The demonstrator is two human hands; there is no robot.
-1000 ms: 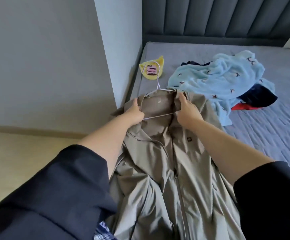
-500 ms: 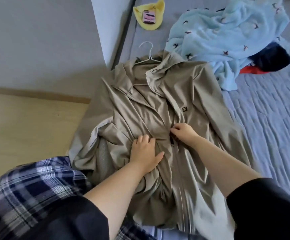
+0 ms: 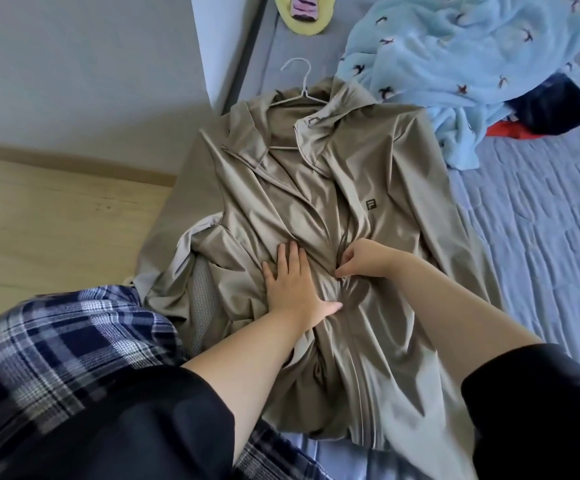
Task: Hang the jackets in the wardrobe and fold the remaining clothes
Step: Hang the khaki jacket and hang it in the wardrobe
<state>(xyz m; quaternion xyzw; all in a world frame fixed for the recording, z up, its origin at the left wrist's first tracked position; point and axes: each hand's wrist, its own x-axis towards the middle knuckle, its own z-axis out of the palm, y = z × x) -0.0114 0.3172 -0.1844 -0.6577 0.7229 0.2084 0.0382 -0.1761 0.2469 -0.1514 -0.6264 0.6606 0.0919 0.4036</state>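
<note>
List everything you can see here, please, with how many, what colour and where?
jacket: one, beige, spread flat on the bed, front up
hanger: one, white wire, inside the jacket's collar, hook pointing up the bed
fleece garment: one, light blue with small dark marks, heaped beyond the jacket
dark garment: one, navy, under the fleece's right edge
red garment: one, red, peeking out below the navy one
yellow item: one, yellow with a pink patch, top edge
bed: one, grey-blue quilted cover
floor: pale wood, left
left hand: flat on the jacket
right hand: pinching at the zip line
</note>
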